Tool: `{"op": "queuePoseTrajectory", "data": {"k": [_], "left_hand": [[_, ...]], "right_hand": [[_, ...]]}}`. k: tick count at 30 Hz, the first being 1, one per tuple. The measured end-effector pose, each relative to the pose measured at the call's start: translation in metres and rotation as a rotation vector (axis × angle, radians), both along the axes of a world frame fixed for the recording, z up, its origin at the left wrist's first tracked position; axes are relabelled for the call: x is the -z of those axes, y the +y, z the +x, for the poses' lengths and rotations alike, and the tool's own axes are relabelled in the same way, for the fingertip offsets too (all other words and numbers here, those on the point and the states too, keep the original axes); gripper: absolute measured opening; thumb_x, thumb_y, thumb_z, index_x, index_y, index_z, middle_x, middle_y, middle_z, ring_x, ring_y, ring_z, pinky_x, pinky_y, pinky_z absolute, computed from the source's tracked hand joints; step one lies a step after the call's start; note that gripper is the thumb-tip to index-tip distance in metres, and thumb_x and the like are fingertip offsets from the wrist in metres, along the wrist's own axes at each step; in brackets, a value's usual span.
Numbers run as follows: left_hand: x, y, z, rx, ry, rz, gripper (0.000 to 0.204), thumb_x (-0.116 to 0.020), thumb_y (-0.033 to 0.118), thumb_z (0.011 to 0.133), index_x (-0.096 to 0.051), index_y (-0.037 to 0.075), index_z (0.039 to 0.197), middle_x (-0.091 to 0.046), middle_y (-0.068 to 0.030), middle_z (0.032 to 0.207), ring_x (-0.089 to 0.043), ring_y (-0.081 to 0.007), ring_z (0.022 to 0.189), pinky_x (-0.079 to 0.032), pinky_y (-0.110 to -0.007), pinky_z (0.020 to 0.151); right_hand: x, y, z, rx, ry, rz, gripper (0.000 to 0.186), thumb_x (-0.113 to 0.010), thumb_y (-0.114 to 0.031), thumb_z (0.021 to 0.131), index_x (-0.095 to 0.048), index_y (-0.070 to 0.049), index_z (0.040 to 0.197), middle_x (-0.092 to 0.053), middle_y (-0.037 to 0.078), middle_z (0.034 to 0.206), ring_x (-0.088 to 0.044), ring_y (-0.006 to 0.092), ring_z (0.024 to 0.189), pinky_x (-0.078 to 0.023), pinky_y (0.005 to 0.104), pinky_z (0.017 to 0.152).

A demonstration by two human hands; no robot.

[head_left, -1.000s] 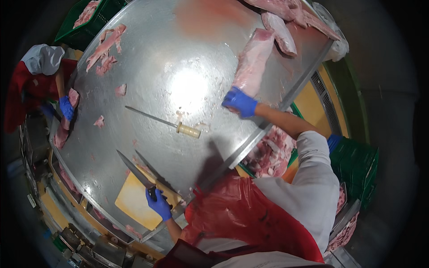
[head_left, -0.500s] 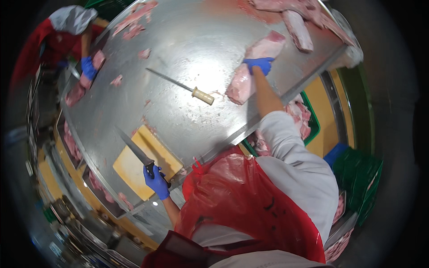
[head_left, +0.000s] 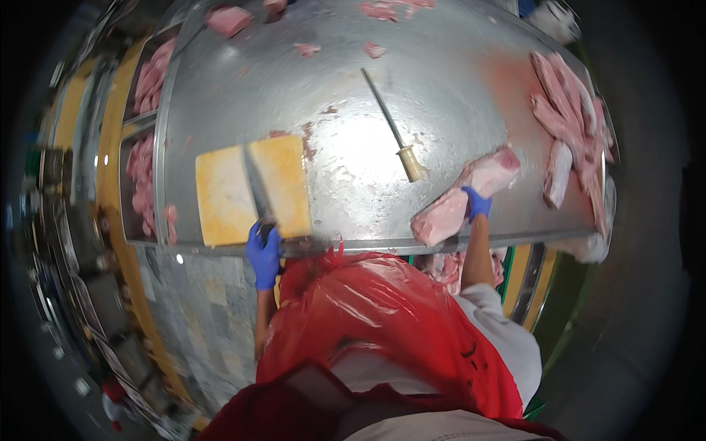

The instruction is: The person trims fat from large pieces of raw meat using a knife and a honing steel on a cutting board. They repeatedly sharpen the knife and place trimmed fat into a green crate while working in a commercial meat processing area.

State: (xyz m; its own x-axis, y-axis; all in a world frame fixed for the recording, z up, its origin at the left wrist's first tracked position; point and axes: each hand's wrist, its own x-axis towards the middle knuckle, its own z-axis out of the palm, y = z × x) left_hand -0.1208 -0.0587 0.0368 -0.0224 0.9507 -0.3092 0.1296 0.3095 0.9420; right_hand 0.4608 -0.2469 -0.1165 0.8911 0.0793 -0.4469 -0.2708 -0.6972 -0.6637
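Note:
My left hand (head_left: 263, 253), in a blue glove, is closed round the dark handle of a knife (head_left: 256, 185). The long blade points away from me over a yellow cutting board (head_left: 220, 187) at the table's near left. To the right, my gloved right hand (head_left: 478, 205) grips a long pale-pink slab of raw meat (head_left: 447, 213) at its middle, on the near side. This slab lies slantwise on the metal table by the front edge. Between board and slab rests a sharpening steel (head_left: 384, 110) with a cream handle (head_left: 409, 165).
More long meat pieces (head_left: 570, 125) are heaped at the table's right end. Small scraps (head_left: 373, 50) and a chunk (head_left: 228, 22) lie at the far side. Trays of meat (head_left: 143, 176) line the left edge. A green-edged crate of meat (head_left: 441, 266) sits below the front edge.
My view has swung round to the left. My right hand has drawn the meat slab closer to the table's front edge. The knife stays in my left hand, over the board.

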Motion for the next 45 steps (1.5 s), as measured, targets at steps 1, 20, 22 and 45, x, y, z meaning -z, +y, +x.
{"op": "queuePoseTrajectory", "data": {"k": [1, 20, 22, 45], "left_hand": [[0.014, 0.008, 0.003, 0.248, 0.222, 0.28, 0.02, -0.069, 0.01, 0.094, -0.065, 0.0, 0.111, -0.064, -0.0029, 0.081, -0.056, -0.0078, 0.066, -0.046, -0.026, 0.057], [0.096, 0.013, 0.295, 1.556, 0.313, 0.02, 0.055, -0.081, 0.051, 0.07, -0.076, 0.005, 0.098, -0.076, -0.0169, 0.093, -0.072, -0.0309, 0.083, -0.056, -0.043, 0.078], [0.09, 0.006, 0.29, 1.56, 0.249, 0.01, 0.054, -0.083, 0.049, 0.068, -0.076, 0.005, 0.097, -0.075, -0.0151, 0.091, -0.071, -0.0278, 0.082, -0.055, -0.041, 0.077], [-0.02, -0.003, 0.062, 0.095, 0.038, 0.007, 0.043, -0.086, 0.033, 0.081, -0.061, 0.001, 0.094, -0.059, -0.004, 0.075, -0.053, -0.012, 0.07, -0.048, -0.032, 0.065]], "right_hand": [[-0.004, 0.0, -0.017, 0.011, 0.075, -0.018, 0.097, -0.095, -0.036, 0.06, -0.055, 0.009, 0.136, -0.064, 0.017, 0.125, -0.065, 0.0265, 0.104, -0.055, 0.0411, 0.092], [0.005, -0.008, -0.184, 0.05, 0.894, 1.022, 0.061, -0.059, -0.048, 0.094, -0.057, -0.004, 0.137, -0.064, 0.015, 0.129, -0.062, 0.0308, 0.116, -0.047, 0.0458, 0.105], [-0.016, -0.009, -0.2, 0.069, 0.873, 1.064, 0.061, -0.059, -0.049, 0.093, -0.059, -0.003, 0.134, -0.065, 0.016, 0.128, -0.062, 0.033, 0.117, -0.047, 0.0488, 0.106], [-0.142, 0.258, -0.283, -1.31, 0.201, 0.279, 0.065, -0.084, -0.032, 0.081, -0.056, 0.0, 0.131, -0.071, 0.017, 0.104, -0.07, 0.0258, 0.094, -0.055, 0.0336, 0.085]]}}
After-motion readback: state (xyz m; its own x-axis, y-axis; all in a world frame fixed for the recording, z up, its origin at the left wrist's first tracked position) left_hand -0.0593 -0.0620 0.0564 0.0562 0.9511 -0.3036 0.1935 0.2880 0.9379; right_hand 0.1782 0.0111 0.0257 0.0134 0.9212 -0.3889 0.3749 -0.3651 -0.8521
